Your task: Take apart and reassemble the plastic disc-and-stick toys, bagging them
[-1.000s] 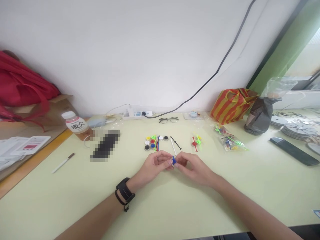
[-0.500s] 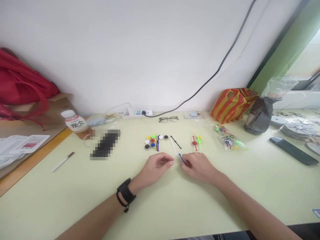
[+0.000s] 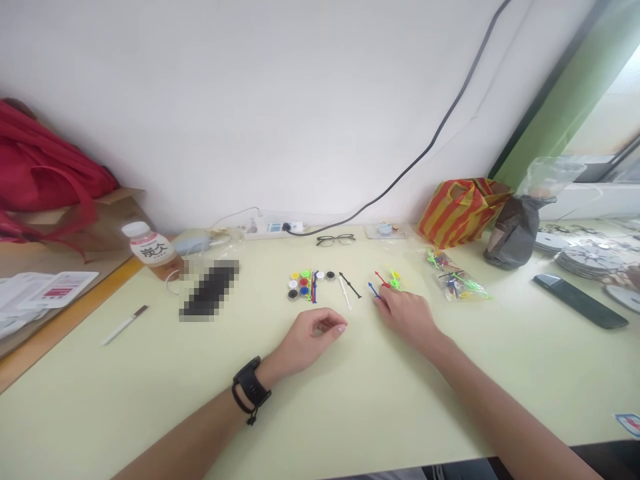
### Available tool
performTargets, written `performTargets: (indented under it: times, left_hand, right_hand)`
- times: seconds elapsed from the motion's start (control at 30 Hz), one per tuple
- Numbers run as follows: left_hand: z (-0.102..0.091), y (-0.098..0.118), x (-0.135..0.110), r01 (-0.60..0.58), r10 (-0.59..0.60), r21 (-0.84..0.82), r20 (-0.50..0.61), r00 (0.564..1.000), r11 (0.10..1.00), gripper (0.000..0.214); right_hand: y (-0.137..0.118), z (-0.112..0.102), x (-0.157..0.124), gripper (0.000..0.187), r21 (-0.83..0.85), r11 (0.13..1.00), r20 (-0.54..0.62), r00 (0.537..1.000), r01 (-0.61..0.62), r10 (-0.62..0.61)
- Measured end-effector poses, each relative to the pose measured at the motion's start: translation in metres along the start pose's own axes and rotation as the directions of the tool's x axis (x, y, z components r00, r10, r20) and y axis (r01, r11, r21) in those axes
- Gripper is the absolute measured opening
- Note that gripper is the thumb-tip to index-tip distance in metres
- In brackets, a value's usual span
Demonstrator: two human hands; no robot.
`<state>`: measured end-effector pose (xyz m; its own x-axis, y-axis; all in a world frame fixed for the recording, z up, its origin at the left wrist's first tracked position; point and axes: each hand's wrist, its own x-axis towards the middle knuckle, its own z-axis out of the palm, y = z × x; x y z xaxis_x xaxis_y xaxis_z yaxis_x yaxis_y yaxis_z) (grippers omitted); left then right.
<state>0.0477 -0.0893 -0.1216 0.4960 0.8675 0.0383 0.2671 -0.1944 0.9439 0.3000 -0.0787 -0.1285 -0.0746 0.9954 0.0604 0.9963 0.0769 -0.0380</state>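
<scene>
My right hand (image 3: 406,315) rests on the pale yellow table (image 3: 350,400) with its fingers pinched on a thin blue stick piece (image 3: 373,290), right beside the red and green stick pieces (image 3: 389,279). My left hand (image 3: 313,335), watch on the wrist, lies loosely curled on the table with nothing visible in it. Just beyond it sit a cluster of small coloured round caps (image 3: 303,285) with coloured sticks, a white stick (image 3: 345,292) and a black stick (image 3: 350,284).
A clear bag of coloured pieces (image 3: 455,283) lies right of my hand. Glasses (image 3: 336,239), a power strip (image 3: 273,228), a bottle (image 3: 148,249), a pen (image 3: 125,325), a striped bag (image 3: 463,208), a dark remote (image 3: 580,301) and a blurred dark object (image 3: 209,290) surround the area.
My hands, joined on a small blue piece a second ago, have parted. My right hand has carried the blue stick right and away toward the red and green pieces; my left stayed.
</scene>
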Motion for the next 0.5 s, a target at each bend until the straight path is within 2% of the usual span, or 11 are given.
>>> performTargets:
  times: [0.1, 0.17, 0.23, 0.33, 0.4, 0.5]
  left_hand:
    - [0.000, -0.001, -0.001, -0.025, 0.025, 0.019, 0.008, 1.000, 0.999, 0.019]
    - [-0.001, -0.002, -0.002, -0.059, 0.058, 0.050, 0.019, 0.998, 0.997, 0.018]
    - [-0.001, -0.002, -0.003, -0.085, 0.082, 0.085, 0.038, 0.996, 0.993, 0.017]
    - [-0.001, -0.001, -0.003, -0.108, 0.100, 0.122, 0.070, 0.993, 0.987, 0.015]
    - [-0.001, -0.001, -0.003, -0.127, 0.115, 0.137, 0.091, 0.989, 0.982, 0.014]
    - [0.000, 0.000, -0.004, -0.151, 0.137, 0.149, 0.105, 0.985, 0.977, 0.012]
  right_hand:
    - [0.005, 0.002, 0.003, 0.020, 0.090, 0.995, -0.060, 0.997, -0.039, 0.045]
    - [0.009, 0.004, 0.004, 0.017, 0.169, 0.985, -0.137, 0.989, -0.022, 0.046]
    - [0.011, 0.005, 0.004, 0.011, 0.251, 0.965, -0.255, 0.967, 0.075, -0.009]
    - [0.002, 0.006, -0.002, 0.009, 0.351, 0.875, -0.382, 0.905, 0.332, -0.190]
    - [-0.010, 0.007, -0.009, 0.019, 0.405, 0.789, -0.384, 0.869, 0.463, -0.313]
    - [-0.026, 0.008, -0.019, 0.029, 0.433, 0.729, -0.320, 0.846, 0.531, -0.426]
